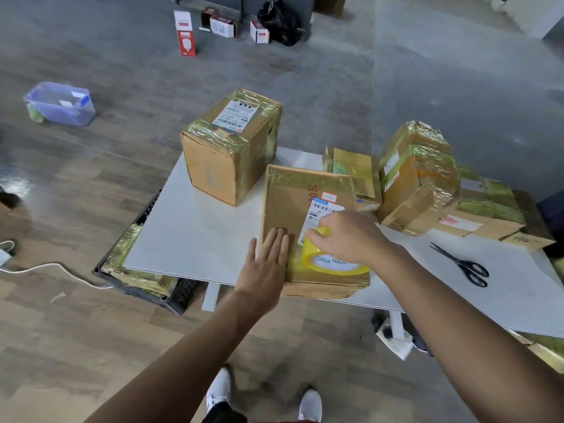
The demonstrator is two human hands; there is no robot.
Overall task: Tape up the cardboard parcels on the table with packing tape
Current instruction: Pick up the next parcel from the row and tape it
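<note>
The fingers (276, 239) of the left hand (268, 261) are being laid straight and close together, flat on the top face of the flat parcel (290, 203), seemingly so that the box is being pinned against the pull of the tape while a strip is being pressed down near its left edge; whether fresh tape lies under them cannot be told. The fingers (316, 235) of the right hand (345, 236) are being curled over the rim of the yellow tape roll (329, 264), which is being gripped from above and rested on the near right part of the same top face, just below the shipping label (323, 212), probably so that tape is being drawn along the surface. The flat parcel is being worked at the near edge of the white table (198, 239), close to the body. The scissors (464, 264) are being left on the table to the right, apart from the parcel, likely ready for the cut. A tall parcel (225, 157) behind on the left and a cluster of parcels (418, 178) on the right, all showing tape bands, are being stood clear of the working spot, and a black crate (146, 282) holding more taped boxes is being used below the table's left corner
</note>
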